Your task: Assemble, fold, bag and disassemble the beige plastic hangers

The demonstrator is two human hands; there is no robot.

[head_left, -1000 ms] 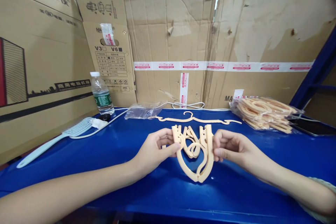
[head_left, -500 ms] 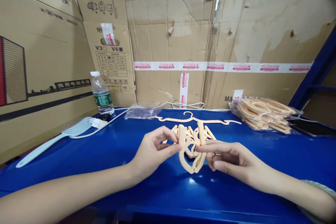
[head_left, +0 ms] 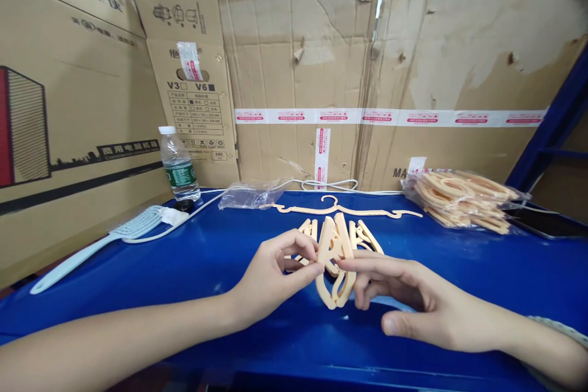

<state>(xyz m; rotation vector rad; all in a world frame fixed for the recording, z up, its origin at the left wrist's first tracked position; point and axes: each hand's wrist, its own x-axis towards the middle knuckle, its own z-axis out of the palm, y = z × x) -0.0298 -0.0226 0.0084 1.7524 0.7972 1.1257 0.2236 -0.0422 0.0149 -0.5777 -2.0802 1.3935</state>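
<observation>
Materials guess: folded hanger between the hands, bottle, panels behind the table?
Folded hanger: likely molded plastic, smooth, low sheen; even peach color, rounded edges, no grain showing.
Bottle: probably thin clear plastic, glossy; see-through wall, though glass isn't ruled out.
Panels: matte brown, almost certainly corrugated cardboard; creases, torn patches.

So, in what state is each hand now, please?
Left hand: closed, pinching the folded hanger.
Right hand: open, index finger against the same hanger, thumb apart.
</observation>
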